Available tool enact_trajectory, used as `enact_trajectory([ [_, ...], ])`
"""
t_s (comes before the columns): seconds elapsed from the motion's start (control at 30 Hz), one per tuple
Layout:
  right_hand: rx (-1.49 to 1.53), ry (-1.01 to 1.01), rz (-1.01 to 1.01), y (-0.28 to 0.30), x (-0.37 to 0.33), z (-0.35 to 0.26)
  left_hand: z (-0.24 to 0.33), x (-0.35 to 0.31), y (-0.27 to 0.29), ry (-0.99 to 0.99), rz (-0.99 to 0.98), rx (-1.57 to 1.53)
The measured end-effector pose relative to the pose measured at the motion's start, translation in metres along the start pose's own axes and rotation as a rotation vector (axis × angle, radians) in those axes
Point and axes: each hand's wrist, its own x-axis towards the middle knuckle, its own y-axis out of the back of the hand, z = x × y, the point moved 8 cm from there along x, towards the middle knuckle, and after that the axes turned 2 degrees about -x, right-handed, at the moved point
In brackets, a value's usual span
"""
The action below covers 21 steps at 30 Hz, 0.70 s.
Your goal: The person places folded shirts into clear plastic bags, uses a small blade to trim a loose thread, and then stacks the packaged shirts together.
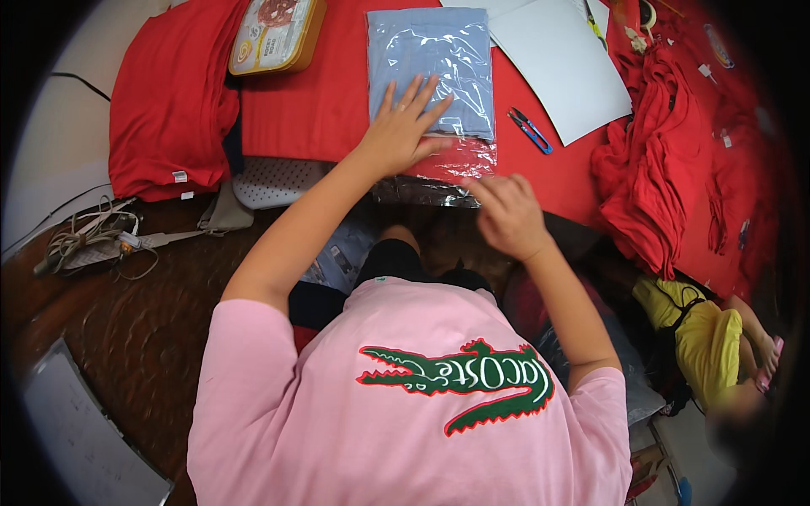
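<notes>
A folded light-blue garment (429, 72) lies inside a clear plastic bag (456, 156) at the front edge of the red-covered table. My left hand (403, 133) presses flat on the bag's lower half, fingers spread. The bag's near end, without cloth in it, hangs over the table edge. At that end's right corner, my right hand (511, 216) has its fingers bent together on the plastic; the exact pinch is partly hidden. Small blue-handled thread snips (530, 131) rest to the right of the bag.
Folded red cloth (175, 101) is stacked at the left beside a yellow-rimmed plastic tub (272, 34). White sheets (561, 72) lie at the far right, near crumpled red garments (654, 160). Tangled cables (89, 240) sit lower left. Another person in yellow (704, 333) is at the right.
</notes>
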Motion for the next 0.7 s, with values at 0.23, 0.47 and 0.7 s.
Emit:
enact_trajectory([
  [0.23,-0.195,0.163,-0.261,-0.032,-0.013,0.054,0.014,-0.120,0.000,-0.099,-0.360,0.183],
  [0.47,0.088,0.074,-0.133,-0.024,0.000,0.044,-0.011,-0.138,-0.001,-0.146,-0.101,0.297],
  [0.7,0.435,-0.318,0.124,0.000,0.021,0.081,-0.006,-0.101,0.059,0.155,0.112,-0.342],
])
